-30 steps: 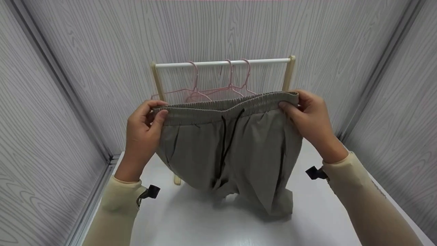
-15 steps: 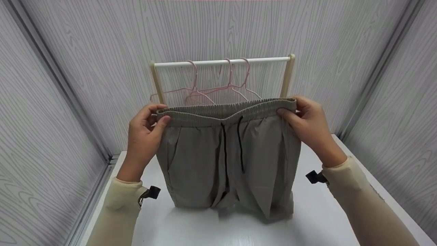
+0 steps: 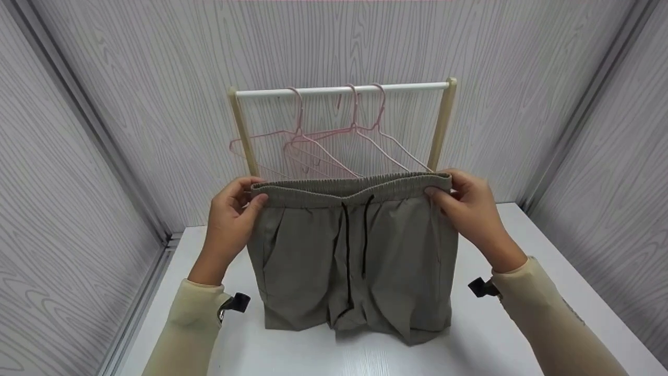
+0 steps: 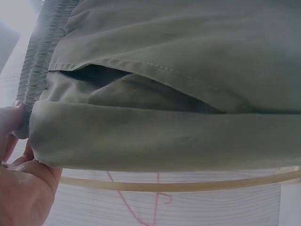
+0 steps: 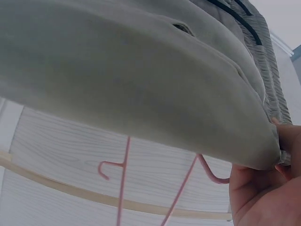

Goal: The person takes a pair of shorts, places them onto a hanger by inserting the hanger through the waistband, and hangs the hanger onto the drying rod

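Observation:
A pair of grey-green shorts (image 3: 308,250) hangs upright between both hands, front side toward me. Its gathered elastic waistband is stretched wide, and a black drawstring (image 3: 348,256) dangles at the middle. My left hand (image 3: 232,219) pinches the waistband's left end, thumb in front. At the opposite end my right hand (image 3: 472,209) pinches it the same way. The left wrist view shows a slanted side pocket (image 4: 141,89) gaping a little. The lower hems hang close over the white table.
Behind the shorts stands a rack with wooden posts (image 3: 441,125) and a white rail (image 3: 323,91). Pink hangers (image 3: 300,112) hang from the rail, their lower parts partly hidden by the shorts. Wood-grain panels (image 3: 172,68) enclose the white table (image 3: 188,245) at the back and sides.
Both hands have lowered the shorts, so more of the hangers shows above the waistband. The left hand has shifted slightly right. The legs have dropped and hang straighter.

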Action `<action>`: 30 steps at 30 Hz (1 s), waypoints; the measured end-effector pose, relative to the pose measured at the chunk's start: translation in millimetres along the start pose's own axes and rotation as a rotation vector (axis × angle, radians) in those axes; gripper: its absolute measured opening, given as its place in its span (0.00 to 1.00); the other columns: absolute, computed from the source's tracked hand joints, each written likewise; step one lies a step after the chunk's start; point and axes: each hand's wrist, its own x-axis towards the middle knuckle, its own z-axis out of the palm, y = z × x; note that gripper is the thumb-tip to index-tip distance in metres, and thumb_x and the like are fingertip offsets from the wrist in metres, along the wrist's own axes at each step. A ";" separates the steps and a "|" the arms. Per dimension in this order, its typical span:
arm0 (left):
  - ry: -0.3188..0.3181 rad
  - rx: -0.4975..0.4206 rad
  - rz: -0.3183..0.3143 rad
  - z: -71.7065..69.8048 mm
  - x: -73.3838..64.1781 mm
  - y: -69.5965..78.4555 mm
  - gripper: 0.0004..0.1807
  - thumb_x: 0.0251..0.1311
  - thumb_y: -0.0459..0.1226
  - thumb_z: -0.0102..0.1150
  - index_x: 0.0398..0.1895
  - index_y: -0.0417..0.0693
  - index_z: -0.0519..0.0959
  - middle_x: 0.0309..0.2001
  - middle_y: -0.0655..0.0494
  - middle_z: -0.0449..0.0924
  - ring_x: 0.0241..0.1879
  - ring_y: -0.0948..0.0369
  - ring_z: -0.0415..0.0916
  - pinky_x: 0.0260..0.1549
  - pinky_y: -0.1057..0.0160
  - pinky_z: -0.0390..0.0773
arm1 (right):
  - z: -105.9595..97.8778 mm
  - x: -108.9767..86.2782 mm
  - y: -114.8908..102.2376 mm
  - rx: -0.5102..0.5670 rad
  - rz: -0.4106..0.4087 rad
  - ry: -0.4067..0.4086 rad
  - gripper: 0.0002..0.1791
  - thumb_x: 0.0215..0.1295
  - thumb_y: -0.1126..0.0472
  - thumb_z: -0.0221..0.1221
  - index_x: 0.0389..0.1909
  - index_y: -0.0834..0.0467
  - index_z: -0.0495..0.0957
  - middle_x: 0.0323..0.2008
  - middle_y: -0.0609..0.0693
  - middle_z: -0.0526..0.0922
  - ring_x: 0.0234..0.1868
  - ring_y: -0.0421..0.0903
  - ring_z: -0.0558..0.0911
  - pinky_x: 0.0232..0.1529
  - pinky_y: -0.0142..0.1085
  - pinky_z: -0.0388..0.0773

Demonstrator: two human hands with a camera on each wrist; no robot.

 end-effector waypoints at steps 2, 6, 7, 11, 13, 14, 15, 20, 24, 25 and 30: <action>0.000 -0.017 -0.009 1.6 -4.2 -3.8 0.15 0.75 0.31 0.66 0.61 0.41 0.83 0.49 0.50 0.85 0.45 0.56 0.84 0.44 0.68 0.85 | 0.2 -3.9 3.1 -0.005 0.005 -0.011 0.06 0.76 0.62 0.69 0.49 0.54 0.89 0.43 0.49 0.90 0.36 0.40 0.83 0.32 0.29 0.79; -0.007 -0.041 -0.027 5.2 -12.0 -8.9 0.15 0.75 0.31 0.66 0.61 0.40 0.82 0.49 0.49 0.85 0.46 0.55 0.84 0.45 0.68 0.85 | -0.2 -10.8 8.1 -0.015 0.018 -0.018 0.06 0.76 0.62 0.69 0.50 0.54 0.89 0.44 0.49 0.90 0.36 0.41 0.84 0.32 0.29 0.81; -0.010 -0.041 -0.030 6.1 -13.5 -9.9 0.15 0.75 0.31 0.66 0.61 0.40 0.82 0.49 0.49 0.85 0.46 0.55 0.83 0.46 0.68 0.85 | -0.5 -12.2 9.0 -0.017 0.022 -0.016 0.06 0.75 0.62 0.69 0.49 0.54 0.89 0.43 0.49 0.90 0.36 0.40 0.84 0.32 0.29 0.81; -0.020 -0.044 -0.043 8.4 -18.6 -13.3 0.14 0.76 0.32 0.66 0.61 0.40 0.82 0.49 0.49 0.84 0.46 0.55 0.83 0.46 0.68 0.85 | -0.7 -16.7 12.0 -0.037 0.027 -0.009 0.05 0.74 0.63 0.69 0.47 0.55 0.90 0.41 0.49 0.90 0.36 0.39 0.83 0.32 0.28 0.81; -0.022 -0.048 -0.051 8.9 -20.9 -14.8 0.14 0.76 0.32 0.66 0.61 0.41 0.83 0.49 0.49 0.84 0.46 0.55 0.84 0.46 0.67 0.85 | -0.1 -18.6 14.0 -0.039 0.029 -0.011 0.04 0.74 0.64 0.69 0.46 0.55 0.90 0.41 0.49 0.90 0.36 0.39 0.83 0.34 0.28 0.81; -0.023 -0.051 -0.054 9.0 -22.1 -15.6 0.14 0.76 0.32 0.66 0.60 0.41 0.83 0.49 0.49 0.84 0.46 0.54 0.83 0.46 0.67 0.85 | 0.4 -19.8 14.7 -0.041 0.029 -0.013 0.04 0.74 0.64 0.70 0.46 0.56 0.90 0.41 0.49 0.90 0.37 0.39 0.83 0.35 0.27 0.81; -0.025 -0.054 -0.058 9.2 -23.3 -16.5 0.14 0.76 0.32 0.66 0.60 0.42 0.83 0.49 0.49 0.84 0.46 0.54 0.83 0.46 0.67 0.85 | 0.9 -21.0 15.6 -0.041 0.031 -0.013 0.04 0.74 0.64 0.70 0.46 0.56 0.90 0.41 0.49 0.90 0.38 0.39 0.84 0.35 0.27 0.82; -0.038 -0.076 -0.074 9.9 -29.5 -23.1 0.14 0.76 0.32 0.65 0.61 0.42 0.83 0.50 0.48 0.84 0.47 0.54 0.83 0.46 0.67 0.85 | 5.1 -26.1 20.0 -0.046 0.051 -0.021 0.06 0.73 0.63 0.71 0.48 0.56 0.90 0.42 0.51 0.91 0.38 0.38 0.84 0.36 0.26 0.81; -0.034 -0.084 -0.076 11.2 -33.6 -27.0 0.14 0.76 0.31 0.65 0.60 0.41 0.83 0.50 0.48 0.84 0.47 0.54 0.83 0.47 0.67 0.85 | 7.7 -29.5 25.5 -0.052 0.058 -0.023 0.07 0.73 0.62 0.71 0.48 0.55 0.90 0.42 0.51 0.90 0.37 0.37 0.83 0.35 0.26 0.80; -0.034 -0.082 -0.077 11.5 -34.5 -27.7 0.14 0.76 0.31 0.65 0.61 0.41 0.83 0.50 0.48 0.84 0.48 0.54 0.83 0.47 0.67 0.85 | 8.4 -30.3 26.9 -0.051 0.058 -0.021 0.07 0.73 0.62 0.71 0.48 0.56 0.90 0.42 0.51 0.90 0.38 0.37 0.83 0.36 0.26 0.81; -0.041 -0.074 -0.088 11.7 -38.8 -32.0 0.14 0.76 0.31 0.64 0.62 0.39 0.82 0.51 0.48 0.84 0.48 0.54 0.83 0.47 0.67 0.85 | 11.8 -34.7 31.7 -0.043 0.053 -0.030 0.06 0.74 0.64 0.70 0.49 0.56 0.89 0.43 0.50 0.89 0.38 0.39 0.84 0.36 0.26 0.81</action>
